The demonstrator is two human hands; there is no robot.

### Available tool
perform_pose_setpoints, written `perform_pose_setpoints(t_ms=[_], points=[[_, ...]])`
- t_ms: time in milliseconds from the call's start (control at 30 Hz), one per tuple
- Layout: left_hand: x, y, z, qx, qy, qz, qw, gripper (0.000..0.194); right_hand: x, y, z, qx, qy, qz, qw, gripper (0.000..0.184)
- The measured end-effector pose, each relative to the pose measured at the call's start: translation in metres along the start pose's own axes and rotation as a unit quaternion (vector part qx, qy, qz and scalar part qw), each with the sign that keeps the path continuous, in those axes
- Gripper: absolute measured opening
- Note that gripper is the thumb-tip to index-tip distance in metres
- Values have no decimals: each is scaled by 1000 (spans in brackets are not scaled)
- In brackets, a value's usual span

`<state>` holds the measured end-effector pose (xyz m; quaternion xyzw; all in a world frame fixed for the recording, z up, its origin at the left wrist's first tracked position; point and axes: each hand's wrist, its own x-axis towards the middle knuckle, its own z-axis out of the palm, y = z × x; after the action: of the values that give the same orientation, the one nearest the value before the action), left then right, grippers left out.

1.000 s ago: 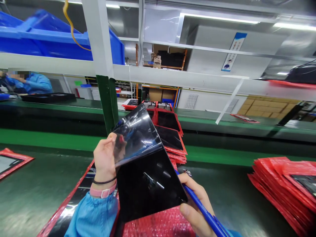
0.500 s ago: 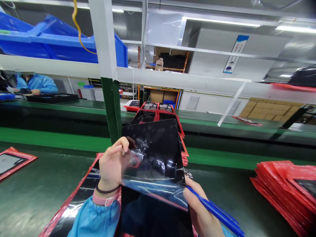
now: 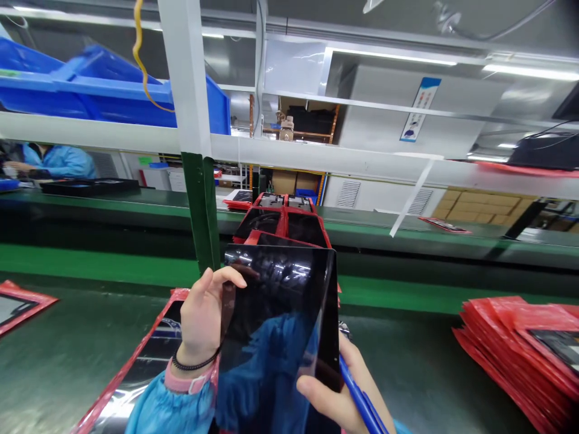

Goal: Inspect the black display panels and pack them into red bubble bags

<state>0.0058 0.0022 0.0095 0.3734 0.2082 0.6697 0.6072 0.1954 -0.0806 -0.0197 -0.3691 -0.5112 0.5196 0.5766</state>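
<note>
A black tablet screen (image 3: 328, 337) is tilted up in front of me, with a glossy clear film (image 3: 266, 301) lying over most of its face. At the screen's left edge, my left hand (image 3: 201, 316) is closed on the film's side, its index finger bent over the glass; the exact pinch point is hidden. My right hand (image 3: 337, 392) grips the lower right edge, thumb on the front near the film's right border. A blue pen (image 3: 362, 398) is also held in that hand. Beneath my left forearm lies another dark screen in a red-edged sleeve (image 3: 151, 355).
Red sleeves (image 3: 502, 343) are piled at the right, and one sleeved panel (image 3: 22, 304) lies at the far left. Sleeved screens (image 3: 284, 226) stand behind my hands. A green-wrapped post (image 3: 199, 211) rises beyond the left hand. Across the line sits a person in blue (image 3: 63, 161).
The film, earlier lifted and curled along its lower edge, now lies flatter over the screen. The screen is lower and more upright. My right thumb has moved left onto its face.
</note>
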Motion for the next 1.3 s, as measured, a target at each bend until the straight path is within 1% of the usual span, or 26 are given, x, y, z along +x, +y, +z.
perform_pose_setpoints(t_ms=[67, 133, 167, 233, 267, 333, 400, 433, 467, 500, 533, 633, 700, 833, 900, 1000, 1067, 1133, 1200, 1267, 1300], points=[[0, -1, 0, 9, -1, 20, 1000, 38, -1, 7, -6, -25, 0, -7, 1000, 63], [1, -2, -1, 19, 0, 45, 999, 36, -3, 14, -8, -61, 22, -28, 998, 71], [2, -4, -2, 25, 0, 55, 998, 33, -3, 16, -8, -85, 37, -54, 994, 74], [5, -8, -6, 40, 3, 80, 996, 20, -4, 19, -4, -149, 69, -138, 977, 77], [7, -10, -8, 58, 8, 99, 993, 14, -3, 21, -2, -187, 88, -187, 960, 80], [9, -16, -13, 107, 23, 147, 983, 11, 0, 25, 1, -257, 128, -289, 913, 89], [10, -20, -17, 152, 34, 197, 968, 12, 4, 31, 2, -318, 166, -384, 851, 95], [9, -21, -19, 167, 33, 215, 962, 12, 6, 34, 2, -344, 178, -421, 820, 96], [8, -22, -20, 175, 29, 230, 957, 12, 8, 38, 1, -364, 181, -447, 797, 95], [7, -23, -21, 182, 23, 243, 953, 12, 9, 40, -1, -380, 177, -461, 782, 92], [5, -23, -21, 189, 15, 259, 947, 13, 9, 43, -2, -390, 168, -468, 775, 88], [0, -21, -21, 212, -17, 304, 928, 17, 8, 47, -8, -395, 149, -474, 773, 80], [-2, -19, -21, 227, -40, 330, 916, 19, 6, 48, -13, -391, 150, -480, 771, 74], [-5, -15, -19, 250, -84, 366, 893, 27, 4, 48, -24, -388, 150, -472, 777, 57], [-7, -13, -17, 251, -106, 378, 885, 33, 5, 46, -26, -380, 164, -482, 772, 53], [-9, -12, -12, 242, -151, 403, 870, 46, 7, 41, -24, -354, 207, -523, 748, 55], [-8, -10, -8, 234, -179, 430, 853, 49, 7, 39, -24, -354, 235, -521, 740, 52], [-9, -10, -4, 229, -193, 451, 841, 45, 6, 41, -27, -358, 247, -496, 752, 42], [-11, -11, 0, 233, -192, 452, 839, 41, 5, 45, -34, -339, 248, -471, 776, 35], [-15, -15, 2, 249, -182, 441, 843, 42, 6, 45, -40, -295, 260, -465, 793, 36], [-18, -19, 2, 253, -175, 437, 845, 46, 8, 44, -42, -271, 270, -480, 790, 37]])
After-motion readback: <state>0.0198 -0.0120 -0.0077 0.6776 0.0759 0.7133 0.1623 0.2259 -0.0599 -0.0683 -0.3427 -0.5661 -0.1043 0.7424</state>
